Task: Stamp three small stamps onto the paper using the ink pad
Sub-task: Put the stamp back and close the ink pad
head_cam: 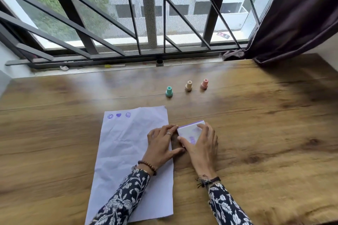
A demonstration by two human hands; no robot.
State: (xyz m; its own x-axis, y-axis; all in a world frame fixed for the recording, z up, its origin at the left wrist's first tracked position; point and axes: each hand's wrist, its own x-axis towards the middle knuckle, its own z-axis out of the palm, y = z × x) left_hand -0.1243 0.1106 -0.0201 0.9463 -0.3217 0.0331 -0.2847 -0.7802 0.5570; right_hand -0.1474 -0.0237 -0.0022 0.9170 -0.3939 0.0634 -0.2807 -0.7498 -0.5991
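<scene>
A creased white paper (126, 144) lies on the wooden table, with three purple prints near its top left corner: a smiley, a heart and another smiley. The ink pad (190, 130), a white case with a purple edge, sits just right of the paper. My right hand (199, 144) lies over the case with fingers on its far corner and thumb on its near left edge. My left hand (161, 144) rests on the paper's right edge, fingertips touching the case's left corner. Three small stamps stand upright farther back: green (169, 91), cream (188, 86) and pink (204, 84).
A barred window with a sill (113, 71) runs along the table's far edge. A dark curtain (292, 23) hangs over the back right corner. Small bits of clutter lie on the sill.
</scene>
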